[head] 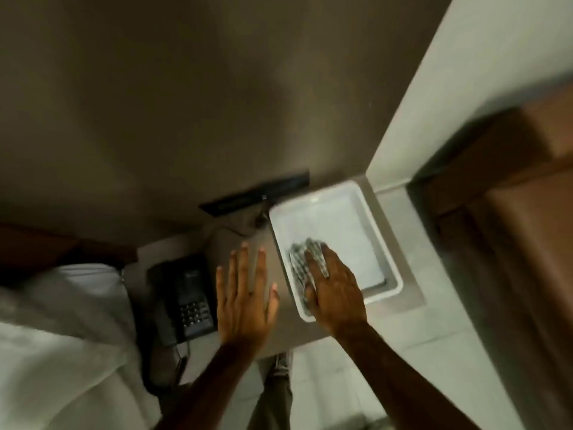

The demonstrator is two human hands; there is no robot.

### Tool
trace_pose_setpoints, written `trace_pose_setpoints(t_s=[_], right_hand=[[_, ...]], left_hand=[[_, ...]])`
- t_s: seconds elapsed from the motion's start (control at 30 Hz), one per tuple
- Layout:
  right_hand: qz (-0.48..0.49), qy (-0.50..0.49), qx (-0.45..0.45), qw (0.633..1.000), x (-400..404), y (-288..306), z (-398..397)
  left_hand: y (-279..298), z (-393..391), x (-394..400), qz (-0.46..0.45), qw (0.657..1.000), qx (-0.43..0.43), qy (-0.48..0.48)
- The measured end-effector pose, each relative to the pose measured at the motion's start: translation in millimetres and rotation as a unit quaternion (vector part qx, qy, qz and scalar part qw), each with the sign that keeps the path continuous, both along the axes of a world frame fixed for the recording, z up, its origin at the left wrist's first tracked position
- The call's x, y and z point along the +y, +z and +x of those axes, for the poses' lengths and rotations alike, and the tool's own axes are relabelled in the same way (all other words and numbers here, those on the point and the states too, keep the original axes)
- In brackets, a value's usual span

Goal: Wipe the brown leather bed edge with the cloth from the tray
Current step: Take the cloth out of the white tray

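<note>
A white rectangular tray (383, 240) sits on a grey bedside table (235, 240). Inside it, at the near left corner, lies a grey-and-white patterned cloth (299, 262). My right hand (333, 290) rests on the cloth, its fingers wrapped over and around the fabric. My left hand (245, 287) hovers flat above the table just left of the tray, fingers spread, holding nothing. The brown leather bed edge (46, 246) shows at the left, beside the white bedding (55, 321). The picture is somewhat blurred.
A black desk phone (186, 299) with a cord stands on the table left of my left hand. A dark panel (257, 195) is on the wall behind the tray. A white wall corner (412, 144) and brown wooden furniture (511, 212) rise on the right. My leg (276, 389) shows below.
</note>
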State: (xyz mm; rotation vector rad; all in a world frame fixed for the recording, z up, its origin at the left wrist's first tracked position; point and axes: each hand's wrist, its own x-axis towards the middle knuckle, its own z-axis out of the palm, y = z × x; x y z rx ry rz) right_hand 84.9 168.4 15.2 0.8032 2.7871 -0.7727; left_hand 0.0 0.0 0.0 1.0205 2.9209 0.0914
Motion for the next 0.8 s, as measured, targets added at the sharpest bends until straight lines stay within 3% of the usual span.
trace_pose_setpoints(t_s=[0.1,0.23,0.5,0.57,0.63,0.7,0.8], right_hand=[[0.013,0.02,-0.051,0.998,-4,-72,-5],[0.06,0.038,-0.051,0.996,-7,-116,0],[0.01,0.051,-0.12,0.991,7,-89,-31],[-0.032,0.005,-0.111,0.993,17,-79,-33],[-0.118,-0.105,-0.051,0.986,23,-69,-25],[-0.19,-0.246,0.054,0.949,36,-53,3],[-0.19,-0.363,0.181,0.894,56,-19,67]], left_hand=[[-86,-5,-5,-0.025,0.999,-0.034,0.034],[-157,5,2,-0.007,0.993,-0.099,0.056],[-164,7,5,0.003,0.995,-0.081,0.058],[-157,6,3,-0.011,0.997,-0.065,0.037],[-147,-1,-15,-0.021,0.999,-0.032,0.034],[-123,-9,-26,-0.016,0.999,0.017,0.028],[-70,-23,-4,0.013,0.997,0.073,0.011]])
